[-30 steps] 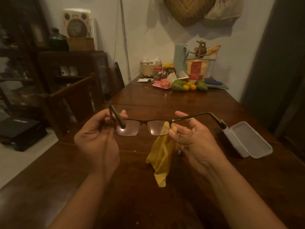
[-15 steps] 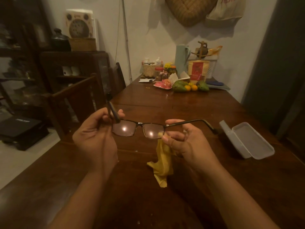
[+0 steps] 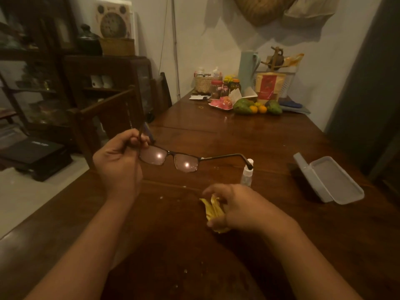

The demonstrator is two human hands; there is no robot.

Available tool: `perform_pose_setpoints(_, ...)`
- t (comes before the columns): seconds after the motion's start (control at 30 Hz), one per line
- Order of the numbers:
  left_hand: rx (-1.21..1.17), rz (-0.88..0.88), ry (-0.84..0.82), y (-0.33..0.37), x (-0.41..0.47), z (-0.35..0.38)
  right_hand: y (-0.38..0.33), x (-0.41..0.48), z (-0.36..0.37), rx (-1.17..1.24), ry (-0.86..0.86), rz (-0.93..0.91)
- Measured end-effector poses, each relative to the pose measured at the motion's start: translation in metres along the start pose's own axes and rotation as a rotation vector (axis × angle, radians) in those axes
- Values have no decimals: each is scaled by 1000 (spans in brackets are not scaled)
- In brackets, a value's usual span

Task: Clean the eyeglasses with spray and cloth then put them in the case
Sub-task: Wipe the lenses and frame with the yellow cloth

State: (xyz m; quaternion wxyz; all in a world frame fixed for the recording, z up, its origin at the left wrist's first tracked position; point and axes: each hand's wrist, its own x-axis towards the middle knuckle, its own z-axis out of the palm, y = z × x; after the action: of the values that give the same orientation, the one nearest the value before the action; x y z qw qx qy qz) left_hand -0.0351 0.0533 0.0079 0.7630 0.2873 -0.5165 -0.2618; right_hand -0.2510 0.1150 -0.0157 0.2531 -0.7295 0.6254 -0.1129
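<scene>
Yellow cloth [image 3: 213, 210] now lowered to table [image 3: 216, 137], gripped by right hand [image 3: 240, 206]; left hand [image 3: 118, 161] alone pinches eyeglasses [image 3: 186, 163].

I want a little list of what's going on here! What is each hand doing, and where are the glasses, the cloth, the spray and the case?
left hand: holds the eyeglasses by one temple arm, up above the table
right hand: grips the bunched yellow cloth, low over the table
spray bottle: upright on the table, nobody touching it
eyeglass case: open and empty, on the table to the right
</scene>
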Motion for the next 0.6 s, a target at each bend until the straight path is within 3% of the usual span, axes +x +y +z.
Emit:
perform_pose_setpoints(0.1, 56, 13, -13, -1, 2, -3, -2, 1, 6, -164, -6, -1)
perform_pose_setpoints(0.23, 128, 16, -16, -6, -5, -3, -2, 6, 13, -86, 60, -72)
perform_pose_setpoints(0.3, 113, -8, 0, -9, -6, -2, -3, 5, 15, 77, 85, -116)
perform_pose_setpoints(0.43, 95, 4, 16, -8, -4, -2, -12, 1, 15, 270, 447, -252)
perform_pose_setpoints(0.6, -11, -31, 43, -7, -11, 2, -20, -3, 21, 12, 796, -340)
